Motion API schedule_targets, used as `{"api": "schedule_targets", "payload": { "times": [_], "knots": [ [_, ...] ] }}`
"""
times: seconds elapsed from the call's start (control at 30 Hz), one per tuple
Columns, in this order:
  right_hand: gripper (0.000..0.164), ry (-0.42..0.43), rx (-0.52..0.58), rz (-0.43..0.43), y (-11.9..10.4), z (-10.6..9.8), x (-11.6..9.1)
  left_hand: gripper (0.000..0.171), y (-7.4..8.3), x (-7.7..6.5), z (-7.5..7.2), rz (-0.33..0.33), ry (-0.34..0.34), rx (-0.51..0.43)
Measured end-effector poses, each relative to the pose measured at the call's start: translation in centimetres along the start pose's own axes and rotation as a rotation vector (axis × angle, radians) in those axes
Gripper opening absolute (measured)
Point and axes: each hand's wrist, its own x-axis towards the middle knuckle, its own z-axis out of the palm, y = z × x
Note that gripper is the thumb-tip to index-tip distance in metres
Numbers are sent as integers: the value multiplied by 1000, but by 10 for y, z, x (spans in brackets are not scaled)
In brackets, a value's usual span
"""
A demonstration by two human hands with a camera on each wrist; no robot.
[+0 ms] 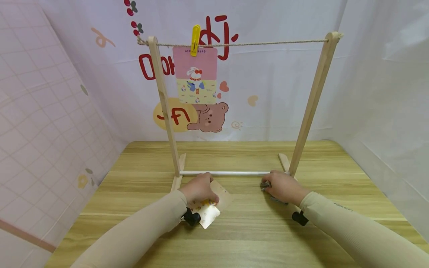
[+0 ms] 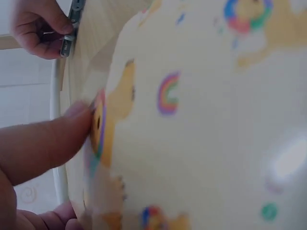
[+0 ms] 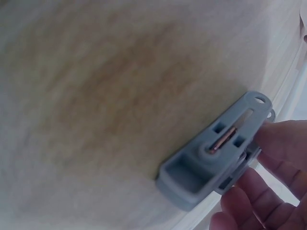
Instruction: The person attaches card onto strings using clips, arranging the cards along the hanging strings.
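My left hand pinches a pale card between thumb and fingers, just in front of the stand's white bar. Filling much of the left wrist view, the card shows orange cartoon animals and a small rainbow; light glares off its surface. My right hand is at the right end of the bar and grips a grey clothespin with a metal spring. Beneath that hand, a second grey piece shows on the table, mostly covered, so its kind is unclear.
A wooden stand has two posts, a white bottom bar and a rope across the top. From the rope's left part hangs a pink and yellow card under a yellow clothespin. Printed white cloth stands behind the table.
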Motion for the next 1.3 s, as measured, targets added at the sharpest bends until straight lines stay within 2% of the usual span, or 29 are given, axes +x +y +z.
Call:
{"api": "schedule_targets", "payload": {
  "times": [0.13,0.23,0.37,0.53,0.7,0.87,1.17,1.3],
  "knots": [
    [23,-3,2,1,0,0,1,41,-2,1,-4,30,0,-40],
    [22,8,-1,-3,0,0,1,28,-1,-2,-8,33,4,-76],
    [21,45,13,-22,-1,0,1,30,2,-4,-11,27,29,-105],
    [21,91,59,-37,-1,-1,1,23,1,-2,-13,48,68,-126],
    [28,140,73,-67,0,-2,2,21,0,0,-16,69,90,-186],
    [28,201,72,-111,-1,-4,2,15,2,-2,-21,103,84,-268],
    [25,222,183,-82,-8,-17,-1,16,7,-5,-29,133,83,-343],
    [25,234,219,-78,-11,-22,-2,16,9,-7,-31,172,102,-382]
  ]
}}
